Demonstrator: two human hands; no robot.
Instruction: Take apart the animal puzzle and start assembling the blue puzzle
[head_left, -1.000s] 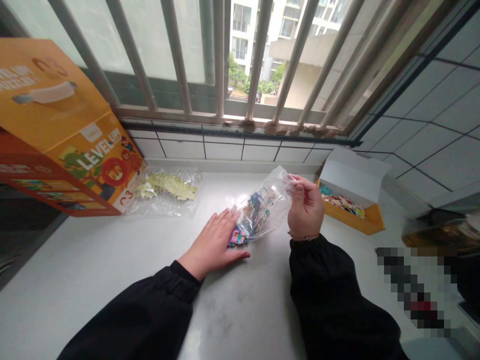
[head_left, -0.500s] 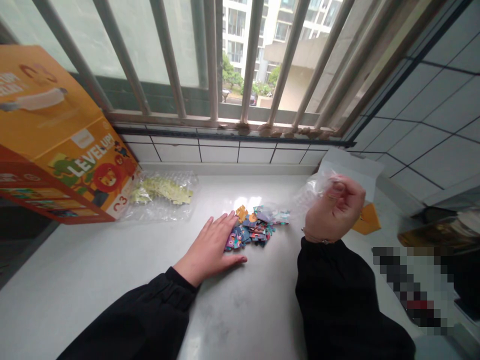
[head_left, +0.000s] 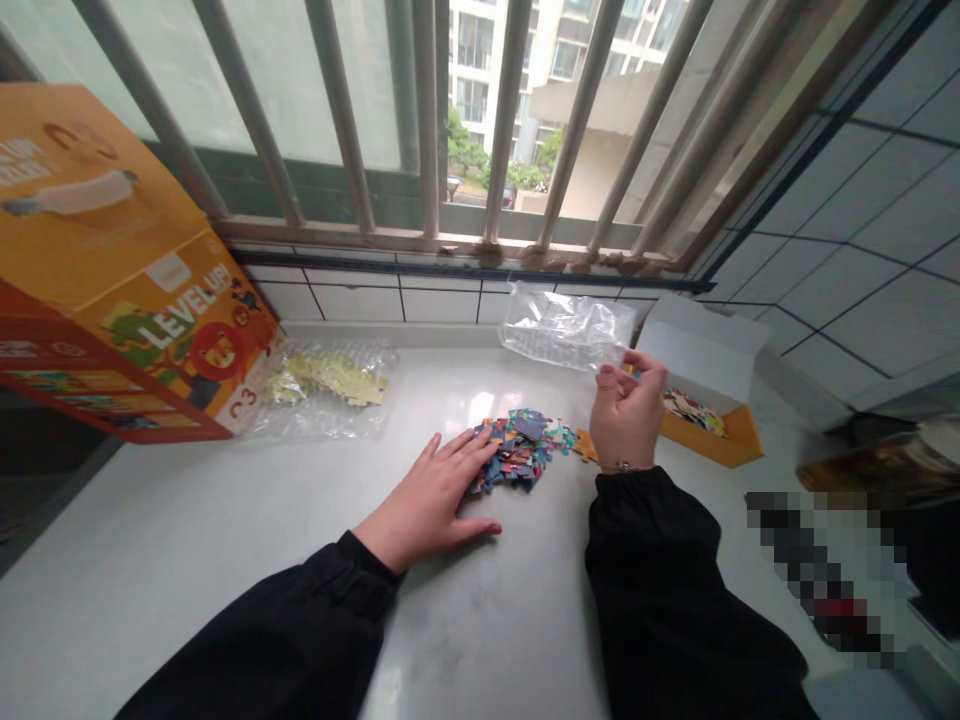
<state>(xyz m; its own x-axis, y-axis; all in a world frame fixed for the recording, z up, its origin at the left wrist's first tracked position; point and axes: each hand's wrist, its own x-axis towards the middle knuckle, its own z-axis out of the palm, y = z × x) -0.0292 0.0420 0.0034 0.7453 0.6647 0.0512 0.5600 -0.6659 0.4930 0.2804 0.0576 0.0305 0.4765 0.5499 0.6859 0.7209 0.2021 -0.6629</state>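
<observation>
Rested the left hand palm down at the left edge of a heap of puzzle pieces, with fingers straight and slightly apart, and stretched its thumb out to the right above the white counter. Held the right hand clamped on a clear plastic bag, pinching the near right end between thumb and fingers and spreading the crinkled film out to the far left, in front of the tiled wall. Wore a thin bracelet at the right wrist and black sleeves on both arms. Had the heap lying loose on the counter between the two hands, mostly blue with red and teal bits, trailing off rightward to an orange piece just beside the right hand. Could not tell of contact there. Had a small open box right of that hand, orange with a raised white lid, with more puzzle pieces inside and partly hidden by the hand at its left end. Had a clear packet of yellow-green pieces well apart at the left, just beside a large orange box lettered LEVEL UP! Glimpsed window bars at the far side, with a pale building and greenery beyond.
</observation>
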